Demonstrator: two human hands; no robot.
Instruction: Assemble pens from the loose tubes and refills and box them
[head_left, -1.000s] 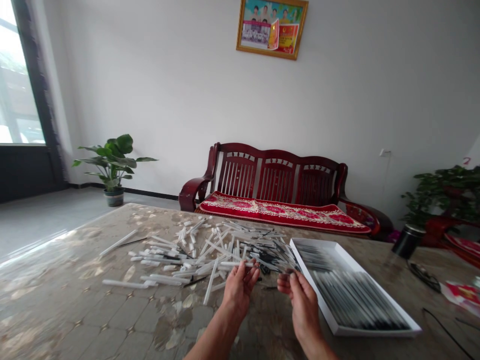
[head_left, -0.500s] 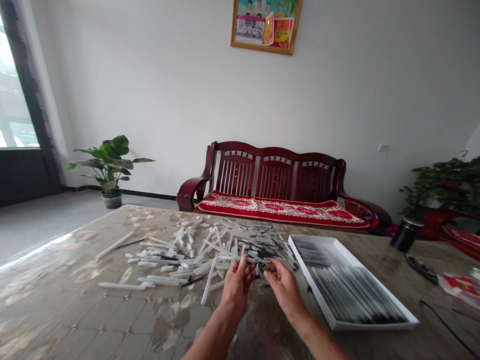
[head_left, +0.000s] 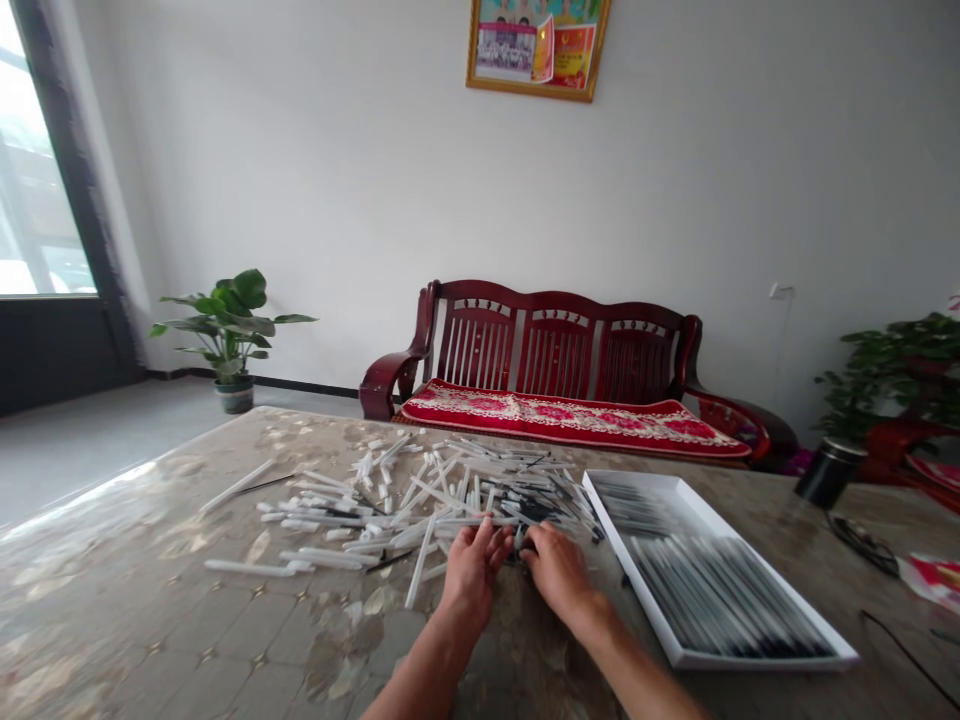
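Note:
My left hand (head_left: 471, 568) is closed, thumb and fingers pinching a whitish translucent pen barrel (head_left: 501, 521) that lies sideways across the fingertips. Close by on the right, my right hand (head_left: 556, 568) has its fingers bent down at the near edge of the pile, beside small dark and clear pieces. What those fingers grip is hidden. Beyond both hands spreads a loose pile of white pen parts (head_left: 442, 490), with black pieces (head_left: 525, 490) mixed in on its right side. Several frosted barrels (head_left: 322, 558) lie to the left.
Right of my hands, a shallow white box (head_left: 679, 655) holds rows of dark-tipped pens (head_left: 727, 595). A black canister (head_left: 831, 470) and a cable (head_left: 862, 545) are farther right on the patterned table (head_left: 225, 640). Behind it stands a wooden bench (head_left: 559, 350).
My right hand has turned and its fingers have curled downward toward the small pieces. My left hand keeps its pinch. The whole view has shifted slightly.

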